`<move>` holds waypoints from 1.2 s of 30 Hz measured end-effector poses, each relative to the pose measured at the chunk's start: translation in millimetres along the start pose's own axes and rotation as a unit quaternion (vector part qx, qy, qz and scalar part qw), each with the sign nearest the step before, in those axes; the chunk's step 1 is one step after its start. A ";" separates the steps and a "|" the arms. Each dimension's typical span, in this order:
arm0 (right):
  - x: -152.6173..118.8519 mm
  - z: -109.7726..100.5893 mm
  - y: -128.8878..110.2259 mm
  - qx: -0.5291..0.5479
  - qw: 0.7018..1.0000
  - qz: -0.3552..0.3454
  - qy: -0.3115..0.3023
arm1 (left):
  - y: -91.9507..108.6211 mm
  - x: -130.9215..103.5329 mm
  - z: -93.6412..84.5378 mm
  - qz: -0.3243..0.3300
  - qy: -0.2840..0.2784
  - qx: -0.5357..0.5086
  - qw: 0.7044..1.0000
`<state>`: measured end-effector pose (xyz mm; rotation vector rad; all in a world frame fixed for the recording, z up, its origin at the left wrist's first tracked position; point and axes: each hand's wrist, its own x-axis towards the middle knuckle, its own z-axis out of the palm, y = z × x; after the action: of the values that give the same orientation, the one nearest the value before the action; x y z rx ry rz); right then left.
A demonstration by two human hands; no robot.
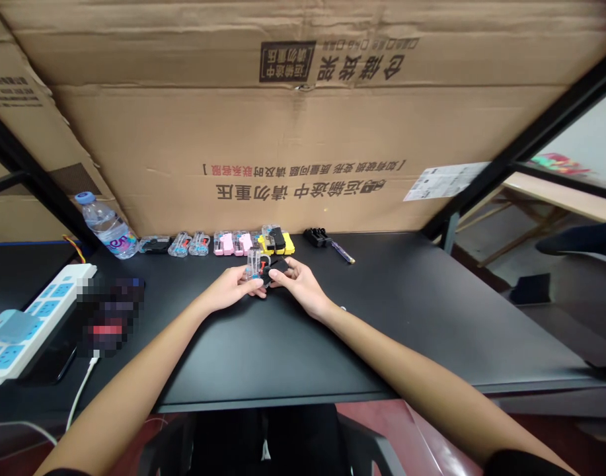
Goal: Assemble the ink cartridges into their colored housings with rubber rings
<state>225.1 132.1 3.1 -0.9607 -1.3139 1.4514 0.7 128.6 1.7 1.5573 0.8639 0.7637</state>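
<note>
Over the middle of the black table, my left hand [229,288] and my right hand [303,287] meet around one small plastic device [254,263]. It has a clear body with red and blue parts inside and a black section on the right; its exact kind I cannot make out. My left thumb and fingers grip the clear end, while my right thumb presses on the black part. Just behind it, similar devices stand in a row: clear ones [199,243], pink-and-clear ones [242,243] and yellow-and-black ones [277,240].
A black holder [317,237] and a purple pen-like tool [342,252] lie right of the row. At left are a water bottle [107,226], a white power strip [39,317] and a blurred phone-like object [113,317] on a cable. Cardboard [303,125] walls the back.
</note>
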 end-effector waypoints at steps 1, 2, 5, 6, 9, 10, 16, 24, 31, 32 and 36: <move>0.1 -0.3 -0.2 0.006 1.000 0.003 -0.002 | 0.3 0.0 0.0 0.000 -0.001 0.000 1.000; 0.3 -0.6 -0.4 0.011 1.000 0.006 -0.005 | 0.5 0.1 0.0 0.000 -0.002 -0.001 1.000; 0.6 -1.8 -0.9 0.022 1.000 0.014 -0.012 | 0.7 0.0 0.5 0.001 -0.004 -0.002 1.000; 0.6 -2.2 -1.0 0.024 0.999 0.016 -0.014 | 0.7 0.0 0.8 0.002 -0.004 -0.001 1.000; 0.7 -2.8 -0.9 0.027 0.999 0.024 -0.013 | 0.7 -0.4 1.9 0.006 0.004 0.002 1.000; 0.7 -2.8 -0.8 0.026 0.999 0.024 -0.008 | 0.7 -0.6 2.2 0.006 0.006 0.003 1.000; 0.1 -1.7 -0.1 0.010 1.000 0.010 0.001 | 1.4 -1.0 2.2 0.003 0.009 0.004 1.000; -1.3 0.7 -1.2 -0.015 1.000 0.008 0.021 | -0.2 0.0 7.2 0.004 0.033 0.028 0.999; -1.2 0.8 -2.3 -0.028 1.000 0.005 0.008 | 2.6 -1.3 8.8 0.007 0.032 0.039 0.999; -1.0 0.7 -1.8 -0.027 1.000 0.005 0.009 | 2.5 -1.1 8.2 0.004 0.030 0.033 0.999; 0.2 0.5 0.4 -0.022 1.000 0.004 0.012 | 1.5 -0.4 6.3 -0.005 0.022 0.022 0.999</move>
<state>224.5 132.2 2.8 -1.0112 -1.3311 1.4177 6.0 124.9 2.3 1.5791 0.9271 0.7791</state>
